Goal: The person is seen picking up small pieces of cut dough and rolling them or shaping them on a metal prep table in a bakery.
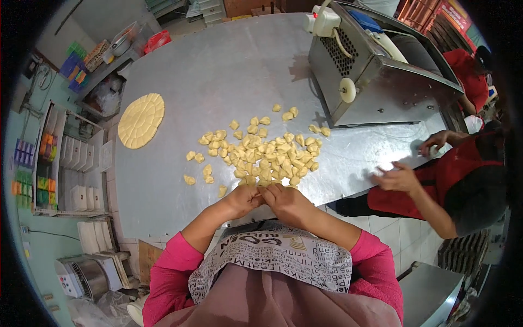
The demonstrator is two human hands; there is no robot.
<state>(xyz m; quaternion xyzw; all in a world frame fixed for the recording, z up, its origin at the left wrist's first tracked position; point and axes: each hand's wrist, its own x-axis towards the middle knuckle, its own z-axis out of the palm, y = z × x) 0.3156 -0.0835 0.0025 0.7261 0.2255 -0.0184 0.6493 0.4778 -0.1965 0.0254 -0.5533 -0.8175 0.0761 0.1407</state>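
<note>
My left hand and my right hand meet at the near edge of the steel table, fingers curled and pressed together; what is between them is hidden. Just beyond them lies a spread heap of small pale-yellow dough pieces, with a few lying apart around it. Farther left on the table is a flat round of dough scored into sections.
A steel machine stands at the back right. A co-worker in red and black is at the right edge, hands raised; another person is behind. Shelving with plastic containers lines the left, above an appliance.
</note>
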